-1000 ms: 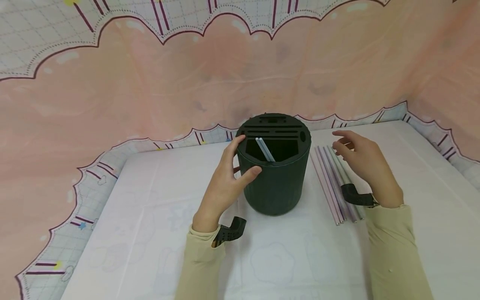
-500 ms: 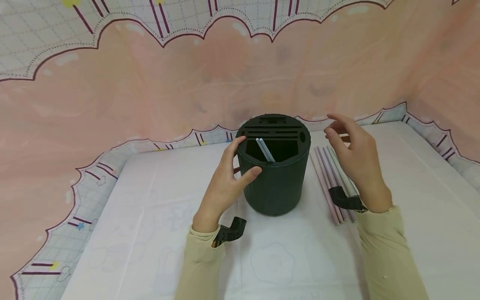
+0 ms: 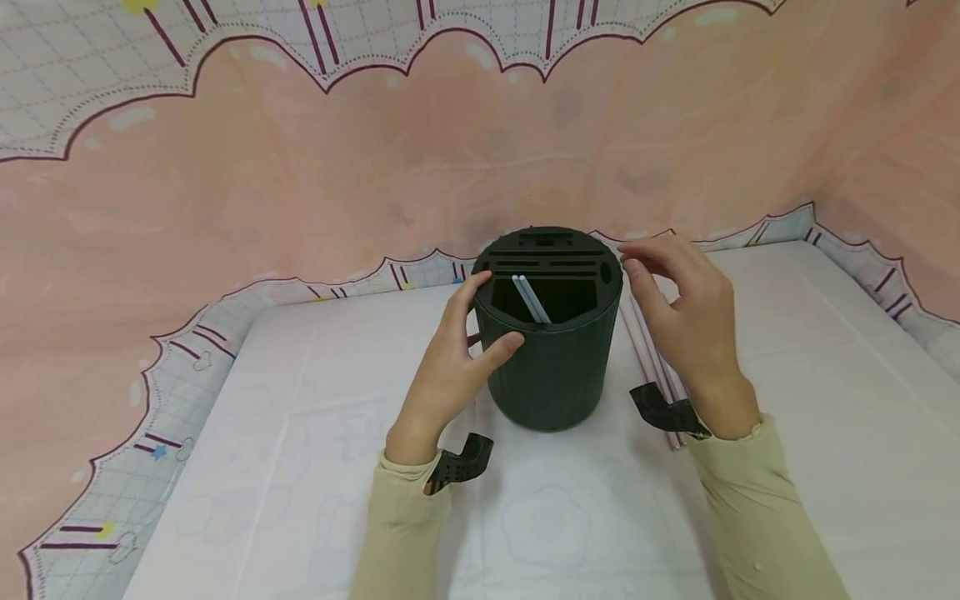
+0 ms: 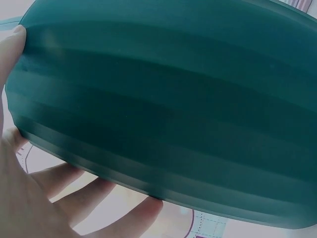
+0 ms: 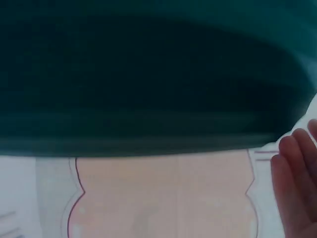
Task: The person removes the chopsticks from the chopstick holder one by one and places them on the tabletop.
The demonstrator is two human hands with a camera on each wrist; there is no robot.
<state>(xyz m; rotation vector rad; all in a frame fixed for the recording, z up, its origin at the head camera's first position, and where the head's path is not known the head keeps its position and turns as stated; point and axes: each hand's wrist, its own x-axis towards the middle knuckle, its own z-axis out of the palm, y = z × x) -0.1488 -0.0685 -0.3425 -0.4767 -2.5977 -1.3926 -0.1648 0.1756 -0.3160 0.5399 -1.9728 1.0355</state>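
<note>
A dark green round knife and utensil holder [image 3: 551,375] stands upright on the table. Slots cross the back of its top, and two pale blue chopsticks [image 3: 531,300] lean in the wide front opening. My left hand [image 3: 442,375] grips the holder's left side, thumb at the front and fingers round the back. In the left wrist view the fingertips [image 4: 148,206] lie against its ribbed wall. At the right rim is my right hand [image 3: 690,321], empty, with fingers loosely bent. Several pastel chopsticks [image 3: 647,358] lie to the right of the holder, partly hidden under that hand.
A white cloth covers the table [image 3: 300,433]. Behind it hangs a peach curtain [image 3: 375,183] with a scalloped white border. Black camera mounts [image 3: 667,412] stick out from both wrists.
My right hand has moved left, from above the loose chopsticks to the holder's right rim, and now covers more of them. The left hand and the holder have stayed in place.
</note>
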